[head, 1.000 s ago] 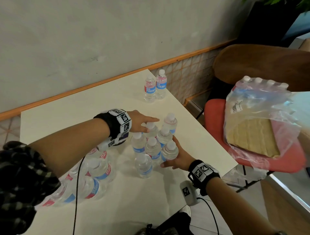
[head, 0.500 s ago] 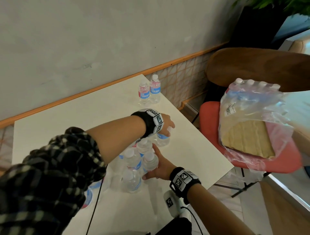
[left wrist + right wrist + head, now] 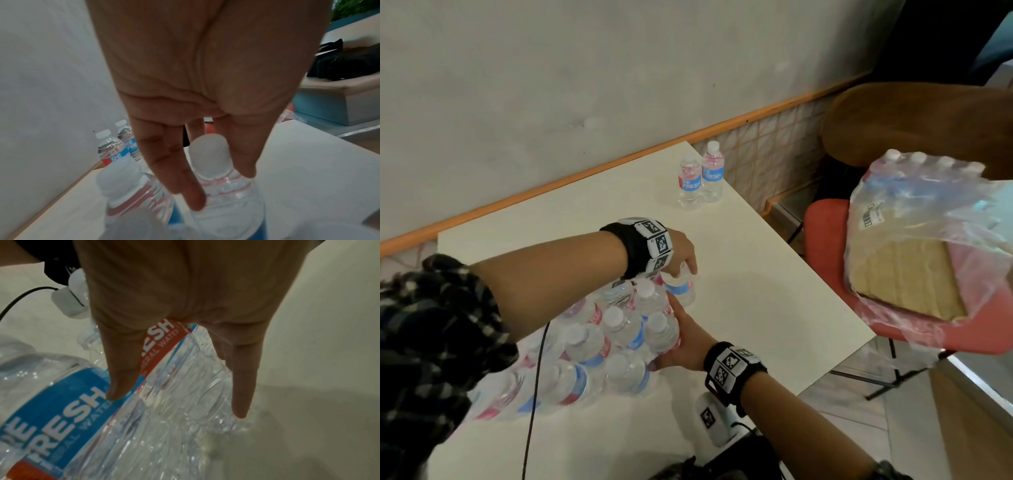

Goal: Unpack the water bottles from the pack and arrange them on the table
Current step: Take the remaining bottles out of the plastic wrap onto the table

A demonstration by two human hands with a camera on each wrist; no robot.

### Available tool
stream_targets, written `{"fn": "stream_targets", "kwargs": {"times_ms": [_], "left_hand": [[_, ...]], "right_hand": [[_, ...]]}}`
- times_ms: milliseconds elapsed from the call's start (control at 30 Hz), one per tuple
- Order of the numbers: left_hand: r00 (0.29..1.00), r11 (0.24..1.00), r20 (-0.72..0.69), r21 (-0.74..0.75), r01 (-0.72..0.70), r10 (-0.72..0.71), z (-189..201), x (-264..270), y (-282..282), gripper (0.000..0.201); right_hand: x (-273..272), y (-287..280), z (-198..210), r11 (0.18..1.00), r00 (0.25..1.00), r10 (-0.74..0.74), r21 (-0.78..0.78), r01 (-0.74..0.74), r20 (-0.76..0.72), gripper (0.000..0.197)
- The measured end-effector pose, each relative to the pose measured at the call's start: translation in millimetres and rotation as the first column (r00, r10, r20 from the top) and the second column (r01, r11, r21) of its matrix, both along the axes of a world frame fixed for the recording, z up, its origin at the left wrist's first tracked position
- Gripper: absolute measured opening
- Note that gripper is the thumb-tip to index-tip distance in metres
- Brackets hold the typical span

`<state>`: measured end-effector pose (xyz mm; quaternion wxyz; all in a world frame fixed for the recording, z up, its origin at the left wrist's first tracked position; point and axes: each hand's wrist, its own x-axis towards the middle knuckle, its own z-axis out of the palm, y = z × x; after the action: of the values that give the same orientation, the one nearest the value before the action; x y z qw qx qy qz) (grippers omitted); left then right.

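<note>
We see the left hand [image 3: 681, 251] reaching over a cluster of bottles [image 3: 616, 329] standing on the white table [image 3: 756, 291]. Its grip pinches one bottle [image 3: 681, 289] at the neck, just under the white cap [image 3: 208, 155]; in the left wrist view one finger [image 3: 180, 178] lies on one side of the cap and the thumb [image 3: 242, 154] on the other. This bottle stands at the far edge of the cluster, touching its neighbours.

The right hand [image 3: 685, 342] sits at the near right side of the cluster. Its grip is spread, with straight fingers [image 3: 123, 369] pressed flat against the labelled sides of the outer bottles. The right wrist view shows a blue label and a red label under the fingers.

More bottles [image 3: 534, 390] lie tilted at the left of the cluster, partly hidden by the left arm. We cannot tell whether wrap still binds them.

Two bottles [image 3: 700, 178] stand upright, side by side and touching, near the far right corner of the table, well apart from the cluster.

Beside the table, a red chair [image 3: 825, 246] carries a wrapped pack [image 3: 928, 192] of bottles in clear plastic, with a cardboard sheet [image 3: 907, 270] under the film.
</note>
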<state>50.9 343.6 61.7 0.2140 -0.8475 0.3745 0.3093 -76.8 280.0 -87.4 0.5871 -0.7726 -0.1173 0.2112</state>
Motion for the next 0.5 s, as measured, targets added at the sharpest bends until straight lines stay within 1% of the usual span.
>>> {"fn": "stream_targets", "kwargs": {"times_ms": [133, 267, 367, 500], "left_hand": [[0.993, 0.989, -0.011, -0.089, -0.119, 0.119, 3.5, -3.3, 25.7, 0.055], [0.969, 0.960, -0.058, -0.139, -0.245, 0.239, 5.1, -3.4, 47.6, 0.050], [0.967, 0.954, -0.064, -0.160, -0.256, 0.248, 8.3, -6.1, 53.0, 0.047], [0.976, 0.969, -0.067, -0.127, -0.213, 0.206, 15.1, -8.3, 53.6, 0.045]], "right_hand": [[-6.6, 4.3, 0.4, 1.000, 0.999, -0.005, -0.001, 0.005, 0.034, 0.131], [-13.8, 7.3, -2.3, 1.000, 0.998, -0.020, 0.021, 0.019, 0.055, 0.134], [-12.9, 13.9, -2.6, 0.999, 0.998, -0.035, 0.007, 0.035, 0.048, 0.138], [-10.8, 21.0, -5.7, 0.998, 0.998, -0.054, -0.040, 0.054, 0.022, 0.142]]}}
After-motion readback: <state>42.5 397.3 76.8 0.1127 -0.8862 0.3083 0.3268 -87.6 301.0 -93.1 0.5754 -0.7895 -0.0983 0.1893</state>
